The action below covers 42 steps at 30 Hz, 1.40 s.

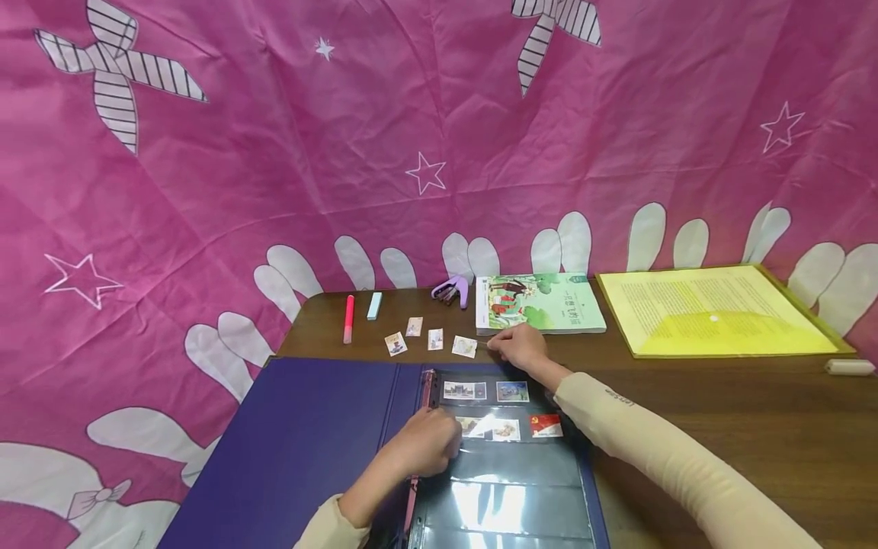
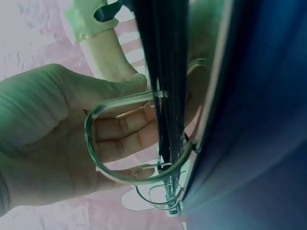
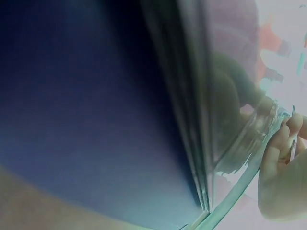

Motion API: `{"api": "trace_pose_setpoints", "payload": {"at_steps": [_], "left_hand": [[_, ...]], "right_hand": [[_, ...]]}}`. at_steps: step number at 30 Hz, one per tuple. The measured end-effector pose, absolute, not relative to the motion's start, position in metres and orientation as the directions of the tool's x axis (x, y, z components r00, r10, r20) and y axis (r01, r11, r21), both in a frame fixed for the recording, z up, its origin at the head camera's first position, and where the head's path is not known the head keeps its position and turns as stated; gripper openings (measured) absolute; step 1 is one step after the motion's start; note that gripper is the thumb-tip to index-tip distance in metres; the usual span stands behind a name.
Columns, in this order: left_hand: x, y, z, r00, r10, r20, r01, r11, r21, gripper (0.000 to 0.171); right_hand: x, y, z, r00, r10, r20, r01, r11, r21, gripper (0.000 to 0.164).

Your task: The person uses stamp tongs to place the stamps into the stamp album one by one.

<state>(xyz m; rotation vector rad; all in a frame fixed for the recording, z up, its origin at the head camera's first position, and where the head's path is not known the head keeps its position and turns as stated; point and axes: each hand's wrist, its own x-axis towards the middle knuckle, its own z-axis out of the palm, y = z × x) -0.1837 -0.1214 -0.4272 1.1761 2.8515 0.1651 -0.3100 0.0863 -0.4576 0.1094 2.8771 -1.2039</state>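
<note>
A dark blue ring-bound stamp album (image 1: 322, 427) lies open, its black pocket page (image 1: 521, 465) holding several stamps in the upper rows. My left hand (image 1: 421, 442) rests on the page's left side, fingertips touching it by the metal rings (image 2: 91, 134). In the left wrist view no object shows between thumb and fingers. Beyond the album's top edge, my right hand (image 1: 523, 347) pinches thin metal tweezers (image 3: 293, 149). Their tip is close to a pale loose stamp (image 1: 464, 347); whether they touch cannot be told. Three more loose stamps (image 1: 435, 339) lie to its left.
Behind the stamps stand a pink marker (image 1: 348, 320), a light blue box (image 1: 373, 306), a purple stapler-like tool (image 1: 453, 290) and a green book (image 1: 569, 305). At right are a yellow folder (image 1: 720, 313) and a white eraser-like block (image 1: 850, 367). A pink curtain (image 1: 343, 137) hangs behind.
</note>
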Motion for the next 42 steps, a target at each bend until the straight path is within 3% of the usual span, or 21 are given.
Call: {"api": "trace_pose_setpoints", "payload": {"at_steps": [7, 12, 16, 19, 27, 31, 42], "left_hand": [[-0.192, -0.127, -0.433, -0.706, 0.701, -0.094, 0.634, 0.686, 0.357, 0.013], [-0.199, -0.125, -0.434, -0.703, 0.697, -0.141, 0.589, 0.682, 0.433, 0.018], [-0.208, -0.127, -0.434, -0.696, 0.7, -0.162, 0.547, 0.662, 0.512, 0.012], [-0.211, -0.13, -0.434, -0.693, 0.699, -0.178, 0.523, 0.657, 0.542, 0.003], [-0.217, -0.135, -0.431, -0.639, 0.732, -0.235, 0.469, 0.614, 0.635, 0.01], [-0.219, -0.141, -0.429, -0.652, 0.721, -0.236, 0.447, 0.616, 0.648, 0.011], [-0.217, -0.15, -0.433, -0.69, 0.71, -0.141, 0.499, 0.608, 0.618, 0.005]], "right_hand": [[-0.309, 0.088, -0.46, -0.999, 0.031, -0.026, 0.04, 0.7, -0.713, 0.019], [-0.304, 0.099, -0.451, -0.998, 0.027, -0.052, 0.057, 0.669, -0.741, 0.022], [-0.297, 0.108, -0.438, -0.998, 0.035, -0.055, 0.064, 0.634, -0.771, 0.024], [-0.284, 0.11, -0.43, -0.997, 0.02, -0.072, 0.071, 0.579, -0.813, 0.024], [-0.23, 0.105, -0.438, -0.981, -0.088, -0.172, 0.116, 0.44, -0.89, 0.022], [-0.212, 0.1, -0.446, -0.968, -0.095, -0.233, 0.173, 0.425, -0.888, 0.02], [-0.198, 0.093, -0.457, -0.965, -0.133, -0.226, 0.146, 0.442, -0.885, 0.014]]}}
